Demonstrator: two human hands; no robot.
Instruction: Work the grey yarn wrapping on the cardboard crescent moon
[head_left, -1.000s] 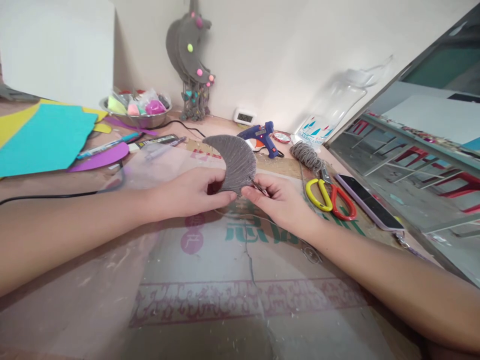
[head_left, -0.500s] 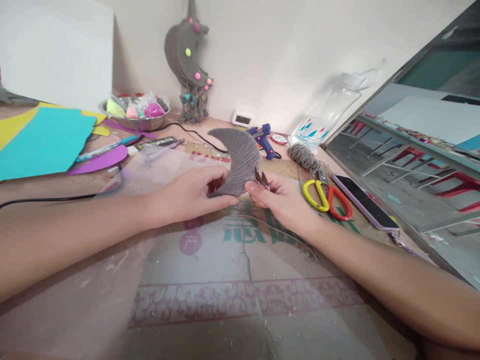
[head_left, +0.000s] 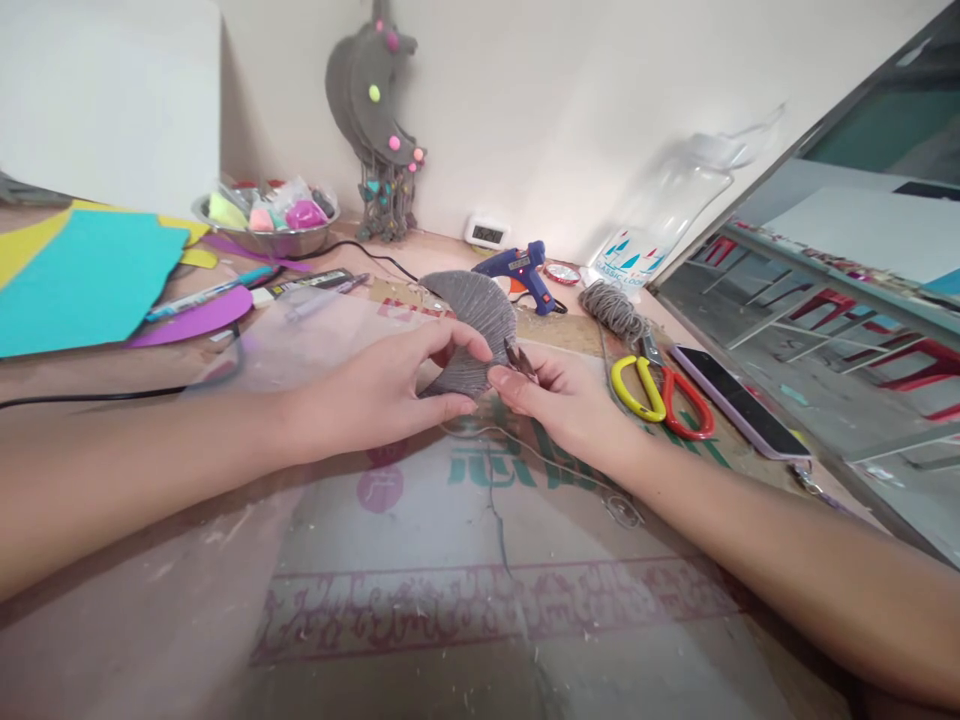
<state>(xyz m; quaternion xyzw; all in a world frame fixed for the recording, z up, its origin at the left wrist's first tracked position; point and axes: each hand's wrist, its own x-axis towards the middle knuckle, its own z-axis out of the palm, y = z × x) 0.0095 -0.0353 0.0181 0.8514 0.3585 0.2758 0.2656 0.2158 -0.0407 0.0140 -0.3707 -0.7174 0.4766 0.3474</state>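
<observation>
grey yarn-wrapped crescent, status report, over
Left hand grips the grey yarn-wrapped crescent. Right hand pinches a small dark tool at the crescent's edge. Yellow-and-red scissors lie beside the right hand, apart.

Left hand [head_left: 382, 395] pinching grey crescent [head_left: 474, 318], right hand [head_left: 571, 402] holding snips [head_left: 519, 358]

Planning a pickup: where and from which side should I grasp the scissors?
Grip the scissors by the yellow and red handle loops, from the near side, beside the right hand. The loops lie flat facing the person; the blades point away, toward the grey twine bundle.
</observation>
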